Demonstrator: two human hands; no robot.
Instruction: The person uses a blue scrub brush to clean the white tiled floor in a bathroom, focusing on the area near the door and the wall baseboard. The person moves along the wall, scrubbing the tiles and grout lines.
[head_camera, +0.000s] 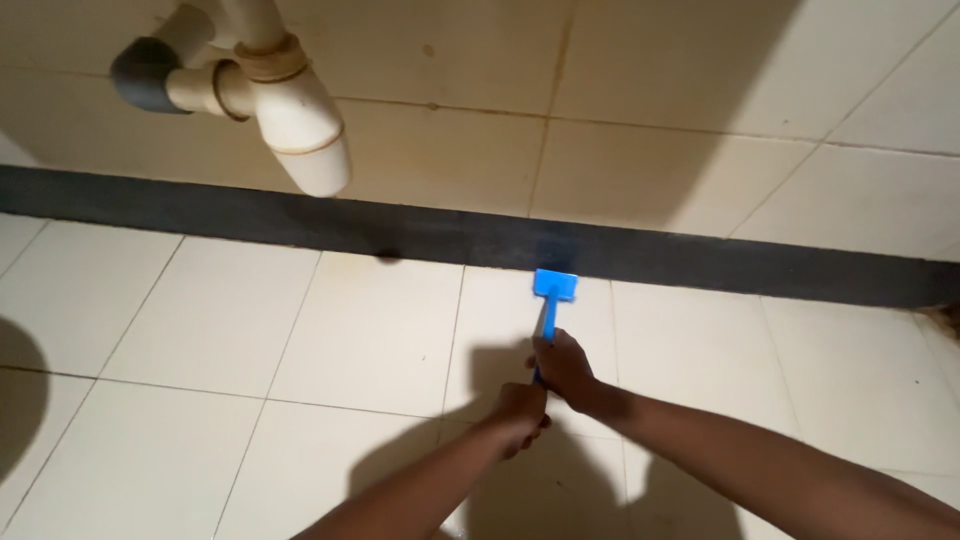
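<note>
Two bare forearms; left hand (520, 408), right hand (563, 368); no sleeves, no gloves

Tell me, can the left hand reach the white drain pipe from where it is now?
Probably not: the left hand grips the blue brush low by the floor, and the white drain pipe hangs far off, up-left.

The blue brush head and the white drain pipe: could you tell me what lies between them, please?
Only bare surface: floor tile and the dark skirting band separate the blue brush head from the white drain pipe, in the head view.
</note>
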